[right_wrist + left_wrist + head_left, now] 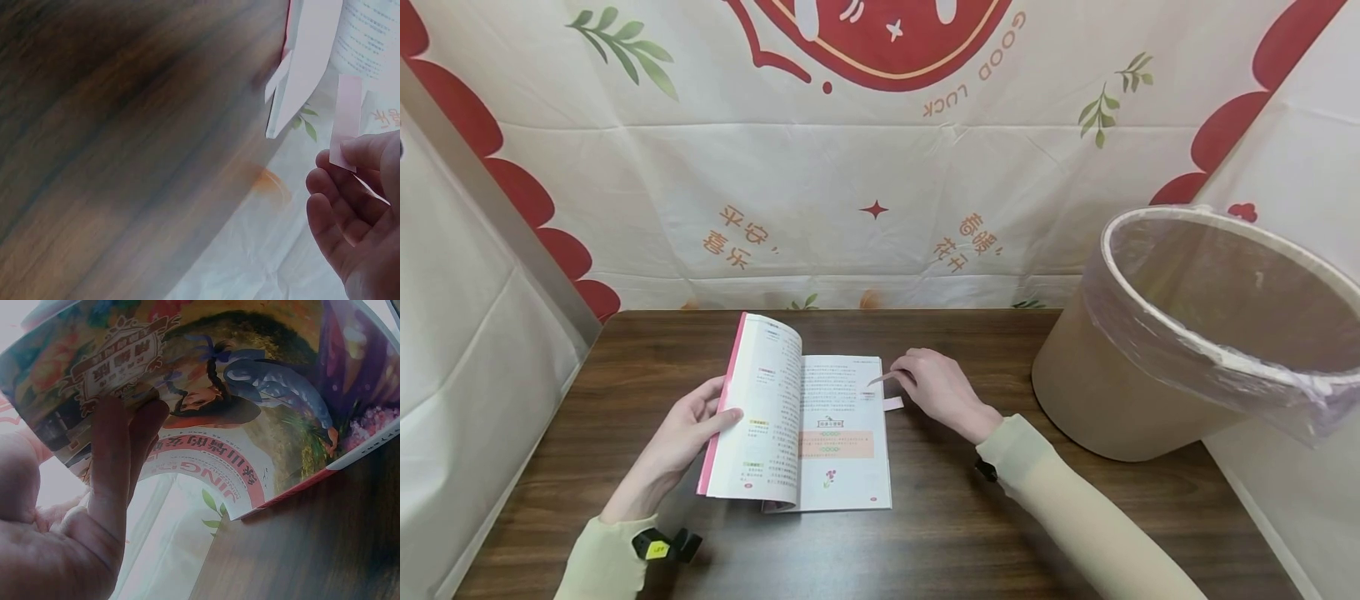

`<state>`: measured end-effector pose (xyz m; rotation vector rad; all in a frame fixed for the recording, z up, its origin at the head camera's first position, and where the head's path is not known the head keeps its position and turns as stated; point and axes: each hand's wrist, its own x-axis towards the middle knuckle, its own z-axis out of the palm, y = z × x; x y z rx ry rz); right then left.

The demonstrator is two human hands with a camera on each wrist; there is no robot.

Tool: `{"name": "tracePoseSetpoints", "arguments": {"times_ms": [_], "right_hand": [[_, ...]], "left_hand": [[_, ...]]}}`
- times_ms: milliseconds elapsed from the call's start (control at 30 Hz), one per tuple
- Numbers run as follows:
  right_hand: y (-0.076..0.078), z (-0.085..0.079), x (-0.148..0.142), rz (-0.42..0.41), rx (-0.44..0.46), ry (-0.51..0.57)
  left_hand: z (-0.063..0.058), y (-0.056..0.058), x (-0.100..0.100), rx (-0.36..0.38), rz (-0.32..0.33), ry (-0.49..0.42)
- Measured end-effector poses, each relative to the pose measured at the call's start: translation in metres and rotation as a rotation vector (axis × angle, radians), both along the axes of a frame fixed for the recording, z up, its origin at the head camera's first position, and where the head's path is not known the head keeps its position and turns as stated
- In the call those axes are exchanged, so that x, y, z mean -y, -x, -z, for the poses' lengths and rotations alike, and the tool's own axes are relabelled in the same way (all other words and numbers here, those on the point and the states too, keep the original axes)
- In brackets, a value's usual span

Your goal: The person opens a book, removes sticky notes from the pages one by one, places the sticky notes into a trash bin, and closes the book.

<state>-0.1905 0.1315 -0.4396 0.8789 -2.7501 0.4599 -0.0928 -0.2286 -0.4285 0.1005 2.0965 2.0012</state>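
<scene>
An open book [838,387] with printed pages lies on the wooden table, its left side lifted up. My left hand [688,429] grips that raised side, thumb over the page and fingers behind the cover. The illustrated cover [281,394] shows in the left wrist view, with fingers [109,462] against it. At the book's right edge, my right hand [938,385] pinches a narrow pink paper strip [347,119] between thumb and fingers. The strip's free end overlaps the right page in the head view. Another pale pink strip [892,404] sticks out from the book's right side.
A large brown bin [1097,375] lined with a clear plastic bag stands at the right of the table [970,533]. Behind the table hangs a printed white cloth [820,167]. White cloth [460,350] also borders the left side.
</scene>
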Motion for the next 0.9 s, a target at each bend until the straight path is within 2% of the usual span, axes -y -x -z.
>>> {"name": "tracePoseSetpoints", "arguments": {"times_ms": [400,900], "right_hand": [[-0.007,-0.022,-0.014,-0.017,-0.077,0.029],[-0.017,-0.078,-0.041,-0.018,-0.237,0.072]], "left_hand": [[-0.001,-0.001,0.0,0.001,-0.005,0.002],[-0.001,-0.002,0.0,0.0,-0.003,-0.011]]}}
